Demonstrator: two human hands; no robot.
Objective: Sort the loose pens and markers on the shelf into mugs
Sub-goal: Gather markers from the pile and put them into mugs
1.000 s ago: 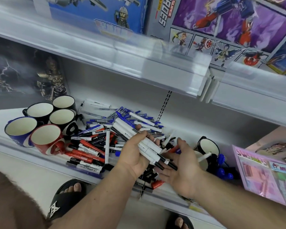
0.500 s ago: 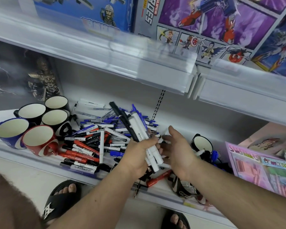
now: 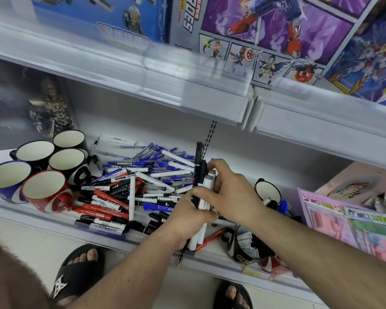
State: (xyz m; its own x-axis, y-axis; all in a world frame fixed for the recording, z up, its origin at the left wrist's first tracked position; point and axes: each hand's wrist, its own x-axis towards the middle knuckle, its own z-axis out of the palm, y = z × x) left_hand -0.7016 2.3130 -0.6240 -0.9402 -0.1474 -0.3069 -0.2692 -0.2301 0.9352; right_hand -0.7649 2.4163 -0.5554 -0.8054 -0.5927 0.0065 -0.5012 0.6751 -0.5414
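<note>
A heap of loose blue, red and black pens and markers (image 3: 138, 186) covers the middle of the white shelf (image 3: 31, 219). My left hand (image 3: 192, 210) grips an upright bundle of white-bodied, black-capped markers (image 3: 200, 175) over the heap's right edge. My right hand (image 3: 230, 192) wraps around the same bundle from the right. Several empty mugs stand at the left: a red one (image 3: 45, 190), a blue one (image 3: 6, 179) and black ones (image 3: 67, 161). Under my right forearm stand a black mug (image 3: 266, 190) and another black mug (image 3: 243, 246).
An upper shelf edge (image 3: 143, 81) with toy boxes hangs close above. A dark box with a gold figure (image 3: 49, 103) is behind the mugs. Pink packaged items (image 3: 348, 219) lie at the right. My sandalled feet (image 3: 78, 275) show below the shelf.
My left hand has turned the marker bundle from lying flat to standing upright. My right hand, open beside it before, has closed around the bundle.
</note>
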